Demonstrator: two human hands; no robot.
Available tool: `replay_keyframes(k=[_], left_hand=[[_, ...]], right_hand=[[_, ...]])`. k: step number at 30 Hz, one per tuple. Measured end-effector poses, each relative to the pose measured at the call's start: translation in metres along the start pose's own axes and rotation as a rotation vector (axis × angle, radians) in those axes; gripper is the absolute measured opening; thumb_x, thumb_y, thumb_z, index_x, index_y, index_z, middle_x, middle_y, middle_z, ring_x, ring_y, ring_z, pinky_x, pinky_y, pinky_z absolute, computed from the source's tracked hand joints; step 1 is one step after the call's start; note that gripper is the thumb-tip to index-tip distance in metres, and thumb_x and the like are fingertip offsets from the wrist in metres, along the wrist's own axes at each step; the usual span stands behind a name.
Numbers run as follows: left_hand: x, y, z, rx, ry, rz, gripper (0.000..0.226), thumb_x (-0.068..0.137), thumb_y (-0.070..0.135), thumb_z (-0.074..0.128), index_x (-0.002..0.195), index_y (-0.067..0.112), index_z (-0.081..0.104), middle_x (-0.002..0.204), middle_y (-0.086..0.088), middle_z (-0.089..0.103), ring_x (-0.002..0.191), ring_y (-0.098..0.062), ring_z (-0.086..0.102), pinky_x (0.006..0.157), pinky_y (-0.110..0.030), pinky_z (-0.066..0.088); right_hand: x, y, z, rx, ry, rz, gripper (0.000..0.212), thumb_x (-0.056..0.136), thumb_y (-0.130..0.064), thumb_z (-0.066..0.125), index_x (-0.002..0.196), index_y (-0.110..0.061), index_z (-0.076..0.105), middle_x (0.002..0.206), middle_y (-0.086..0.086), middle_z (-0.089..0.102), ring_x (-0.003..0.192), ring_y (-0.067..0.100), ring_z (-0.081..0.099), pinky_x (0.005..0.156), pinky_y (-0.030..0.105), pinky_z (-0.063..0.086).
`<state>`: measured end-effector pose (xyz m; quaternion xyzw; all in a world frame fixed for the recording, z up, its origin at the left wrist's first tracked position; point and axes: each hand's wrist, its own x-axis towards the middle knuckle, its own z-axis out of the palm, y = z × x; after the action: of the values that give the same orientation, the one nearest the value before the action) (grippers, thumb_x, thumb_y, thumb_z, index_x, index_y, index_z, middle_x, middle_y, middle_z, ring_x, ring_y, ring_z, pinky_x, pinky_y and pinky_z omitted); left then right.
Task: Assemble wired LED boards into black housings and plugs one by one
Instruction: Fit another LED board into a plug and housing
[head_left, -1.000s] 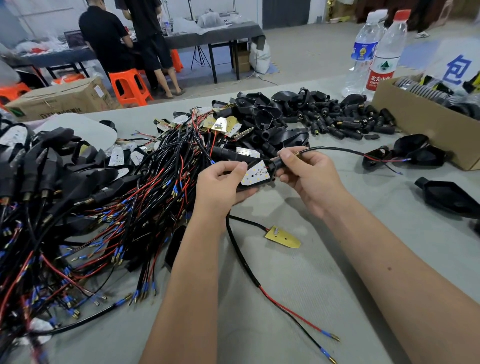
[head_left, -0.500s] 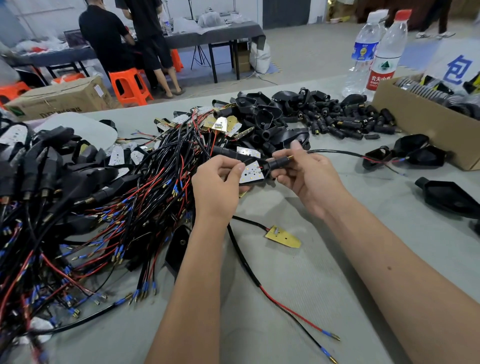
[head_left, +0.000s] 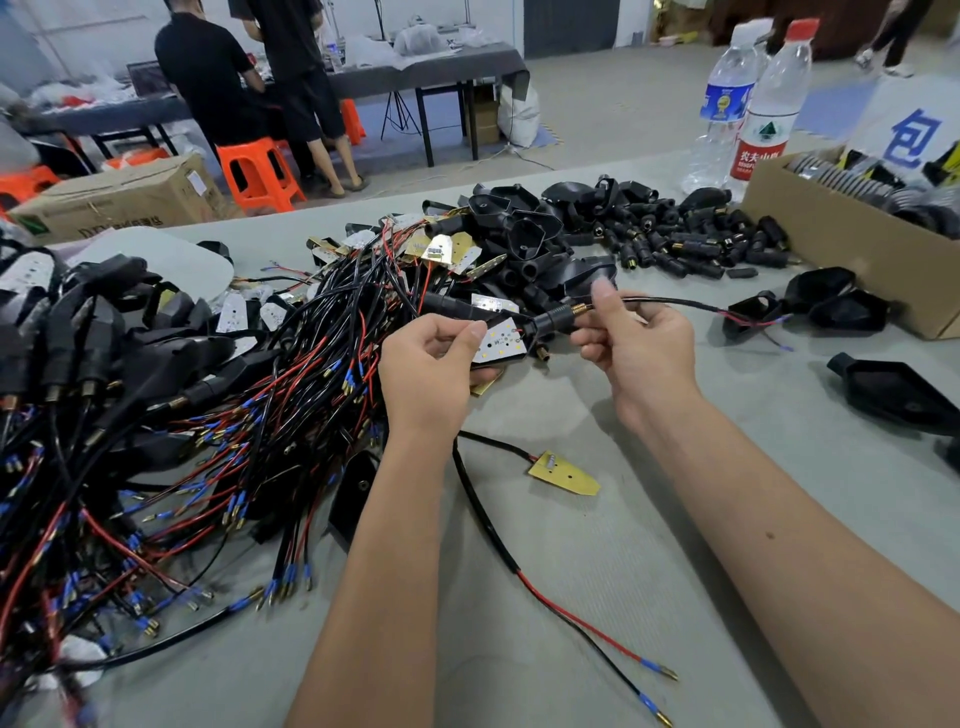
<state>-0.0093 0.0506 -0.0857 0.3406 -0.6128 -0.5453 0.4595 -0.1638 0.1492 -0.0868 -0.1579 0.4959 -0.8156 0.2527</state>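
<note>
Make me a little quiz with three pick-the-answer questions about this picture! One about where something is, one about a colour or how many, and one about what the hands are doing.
1. Where does the loose yellow board lie?
A. On the table between the two arms
B. In the cardboard box
C. On an orange stool

2. How many water bottles stand beside the cardboard box?
A. One
B. Two
C. Four

3. What is the left hand doing?
A. Resting flat on the table
B. Holding the white LED board
C. Lifting a bottle

Answers: 1 A, it lies on bare table between the forearms. 2 B, a blue-labelled bottle and a red-capped bottle stand there. 3 B, its fingers curl round the board.
</note>
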Motion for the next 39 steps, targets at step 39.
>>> replay_keyframes(k=[39], left_hand=[[0.006,0.038,-0.048,-0.139,0.092,-0.086,0.037,0.097,0.026,0.072,0.079,-0.007,0.068,0.073,-0.015,0.067,0.056,-0.016,0.063,0.051,-0.019,0.051]], right_hand=[[-0.014,-0.033,0.028,-1.346,-0.561,-0.789,0.025,0.089,-0.037,0.074,0.110,-0.024,0.076,0.089,-0.010,0.062,0.078,0.007,0.054,0.069,0.034,0.046]])
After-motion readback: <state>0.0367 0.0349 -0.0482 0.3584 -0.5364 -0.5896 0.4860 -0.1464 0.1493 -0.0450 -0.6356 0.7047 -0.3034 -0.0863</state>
